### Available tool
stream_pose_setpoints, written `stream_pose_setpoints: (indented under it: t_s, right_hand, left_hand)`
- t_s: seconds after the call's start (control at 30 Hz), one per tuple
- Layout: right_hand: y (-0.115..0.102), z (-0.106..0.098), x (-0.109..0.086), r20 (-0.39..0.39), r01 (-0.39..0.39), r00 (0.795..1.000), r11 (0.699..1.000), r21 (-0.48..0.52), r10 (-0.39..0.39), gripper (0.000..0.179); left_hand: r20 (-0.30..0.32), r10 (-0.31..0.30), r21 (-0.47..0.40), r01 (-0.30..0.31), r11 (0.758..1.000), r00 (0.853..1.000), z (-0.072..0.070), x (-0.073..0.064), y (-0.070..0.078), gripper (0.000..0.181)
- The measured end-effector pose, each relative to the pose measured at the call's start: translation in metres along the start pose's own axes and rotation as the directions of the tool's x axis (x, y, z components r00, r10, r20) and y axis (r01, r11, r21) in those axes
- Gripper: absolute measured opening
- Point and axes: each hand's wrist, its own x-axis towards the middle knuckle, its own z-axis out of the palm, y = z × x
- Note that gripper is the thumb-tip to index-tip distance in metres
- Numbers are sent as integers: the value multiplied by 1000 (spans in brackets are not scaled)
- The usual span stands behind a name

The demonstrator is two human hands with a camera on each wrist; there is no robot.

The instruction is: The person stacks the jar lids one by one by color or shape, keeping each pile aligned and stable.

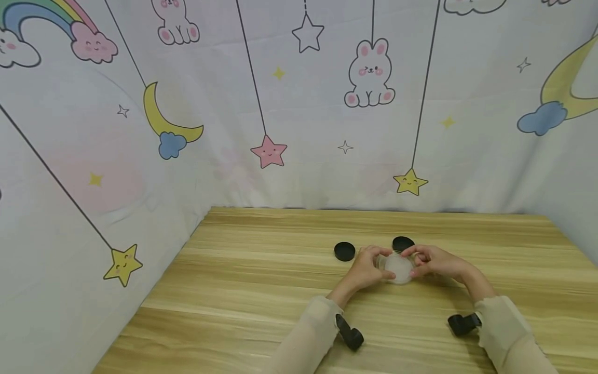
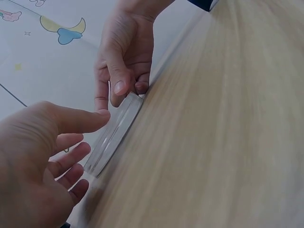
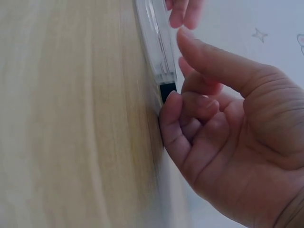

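A shallow, round, clear dish (image 1: 397, 269), whitish across its face, lies between the two hands on the wooden table. My left hand (image 1: 366, 267) holds it from the left, thumb at the near edge and index finger at the far side; in the left wrist view the other fingers spread loosely beside the dish (image 2: 115, 135). From the right, my right hand (image 1: 436, 262) pinches its rim with thumb and index finger, the remaining fingers curled under. Layered clear edges show on the dish (image 3: 156, 40) in the right wrist view.
Two black round lids are on the table: one black lid (image 1: 344, 251) left of the left hand, the other black lid (image 1: 403, 243) just behind the dish. Wood-grain table (image 1: 224, 291) extends around the hands. A printed cloth (image 1: 308, 104) hangs behind and at the sides.
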Motion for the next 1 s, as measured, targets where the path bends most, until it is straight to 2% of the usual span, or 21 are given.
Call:
stream_pose_setpoints:
  t_s: [0.13, 0.27, 0.4, 0.57, 0.8, 1.0]
  right_hand:
    - [1, -1, -2, -60, -4, 998, 1000, 19, 5, 51]
    - [-1, -2, -1, -139, -58, 988, 998, 21, 61, 49]
    - [-9, 0, 5, -193, -88, 977, 996, 28, 92, 54]
    - [-27, 4, 16, -259, -54, 964, 998, 17, 56, 60]
    - [-44, 17, 30, -272, -4, 962, 999, 45, 16, 60]
    - [-57, 35, 46, -253, 16, 967, 999, 37, -6, 57]
  left_hand:
    - [-9, 1, -51, -1, 999, 1000, -2, -1, 1, 46]
    - [-30, 14, -109, -18, 994, 999, -8, 1, 2, 47]
    - [-44, 29, -137, -35, 990, 999, -23, 3, 2, 48]
    - [-62, 22, -155, -32, 987, 998, -45, 6, 4, 48]
    - [-156, 10, -215, -43, 976, 988, -73, 8, -1, 47]
    - [-171, -30, -215, -8, 977, 985, -101, 5, -7, 50]
